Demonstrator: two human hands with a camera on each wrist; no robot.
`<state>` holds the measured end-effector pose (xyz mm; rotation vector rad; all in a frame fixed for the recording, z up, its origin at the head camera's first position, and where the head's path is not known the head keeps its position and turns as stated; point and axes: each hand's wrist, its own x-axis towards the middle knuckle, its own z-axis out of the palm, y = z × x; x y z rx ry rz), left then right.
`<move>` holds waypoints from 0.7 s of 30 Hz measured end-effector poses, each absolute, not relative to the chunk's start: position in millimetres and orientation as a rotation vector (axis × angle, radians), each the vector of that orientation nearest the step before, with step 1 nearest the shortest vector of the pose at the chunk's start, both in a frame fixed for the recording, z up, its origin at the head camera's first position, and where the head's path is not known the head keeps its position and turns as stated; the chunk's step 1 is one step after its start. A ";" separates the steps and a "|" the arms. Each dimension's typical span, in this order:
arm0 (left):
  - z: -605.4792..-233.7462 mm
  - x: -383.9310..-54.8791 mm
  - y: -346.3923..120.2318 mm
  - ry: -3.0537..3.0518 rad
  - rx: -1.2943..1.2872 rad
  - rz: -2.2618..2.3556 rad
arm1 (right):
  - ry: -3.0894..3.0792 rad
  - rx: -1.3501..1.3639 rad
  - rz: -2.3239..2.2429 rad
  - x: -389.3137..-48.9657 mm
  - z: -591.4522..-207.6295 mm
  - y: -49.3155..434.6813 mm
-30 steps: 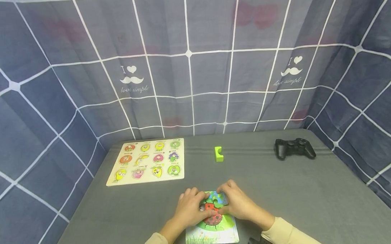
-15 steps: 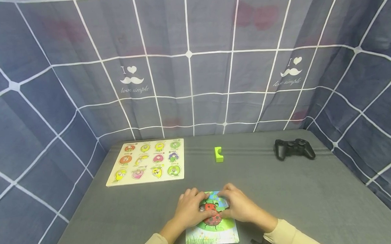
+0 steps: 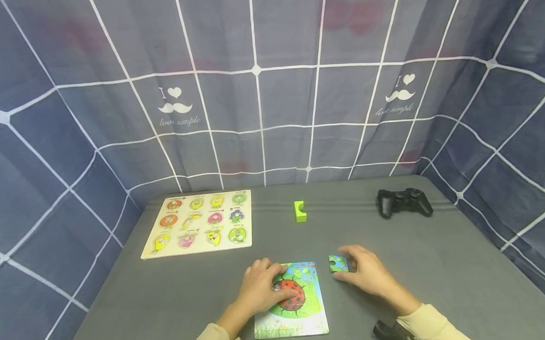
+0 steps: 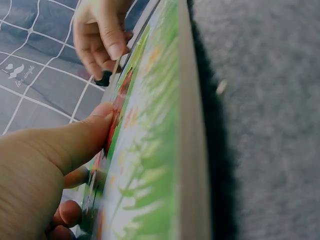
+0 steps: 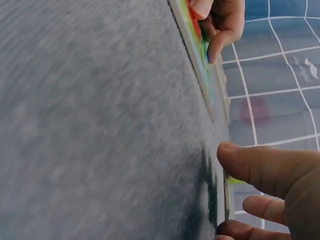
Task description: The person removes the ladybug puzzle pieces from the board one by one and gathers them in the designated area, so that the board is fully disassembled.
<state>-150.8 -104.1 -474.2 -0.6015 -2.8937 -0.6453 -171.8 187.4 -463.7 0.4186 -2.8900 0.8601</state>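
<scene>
In the head view, a ladybug jigsaw puzzle (image 3: pixel 305 324) lies flat on the grey table. My left hand (image 3: pixel 260 286) rests on its left side, thumb on the red ladybug and fingers bent over the upper left part. From the left wrist, the thumb (image 4: pixel 85 137) presses the picture face. To the right of the puzzle, my right hand (image 3: pixel 368 270) pinches a blue and green puzzle piece (image 3: pixel 338 263) by opposite edges, thumb at the near one. The right wrist view has that piece (image 5: pixel 227 200) edge-on, close over the cloth.
A wooden fruit puzzle board (image 3: pixel 225 226) lies at the back left. A lime-green block (image 3: pixel 299 212) with a rounded notch stands at the back middle, and a black game controller (image 3: pixel 404 202) at the back right. A checked curtain (image 3: pixel 288 99) walls in the table.
The right hand has lifted the piece out of the puzzle's upper right part and carried it right, away from the board. The left hand stays on the puzzle. The head view has shifted slightly.
</scene>
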 end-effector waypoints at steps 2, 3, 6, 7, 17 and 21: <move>-473.6 -150.8 -105.3 -2.894 -0.594 -0.653 | -2.893 0.412 0.837 -171.8 -464.9 193.7; -473.1 -150.8 -106.1 -2.897 -0.592 -0.665 | -2.892 0.408 0.817 -171.7 -465.3 197.2; -470.9 -152.0 -110.5 -2.915 -0.580 -0.684 | -2.843 0.380 0.754 -172.3 -466.0 211.0; -470.1 -152.9 -113.2 -2.922 -0.568 -0.690 | -2.826 0.364 0.736 -172.4 -465.9 216.6; -469.3 -160.2 -136.1 -2.965 -0.477 -0.768 | -2.799 0.324 0.661 -172.9 -469.3 257.4; -470.2 -161.8 -133.7 -2.956 -0.495 -0.771 | -2.799 0.323 0.656 -171.3 -469.0 259.9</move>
